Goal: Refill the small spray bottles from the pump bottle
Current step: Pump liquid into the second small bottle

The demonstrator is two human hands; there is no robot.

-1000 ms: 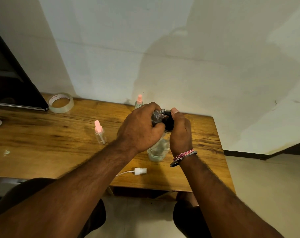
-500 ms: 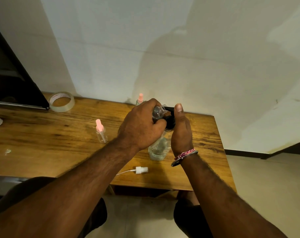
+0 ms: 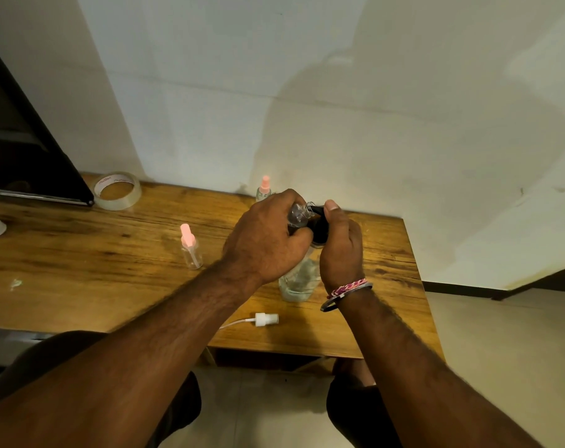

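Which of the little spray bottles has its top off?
The clear one in the left hand, tipped against the black pump; its white sprayer lies on the table. The other two keep pink tops.

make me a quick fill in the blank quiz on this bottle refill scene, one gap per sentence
1. The left hand holds a small clear bottle tilted with its open neck at the ____ pump head.
2. The right hand, which has bracelets at its wrist, rests its ____ on top of the pump head.
3. The loose white spray cap lies on the table with its ____ still attached.
4. Both capped spray bottles standing on the table have ____ tops.

Missing words: black; thumb; tube; pink
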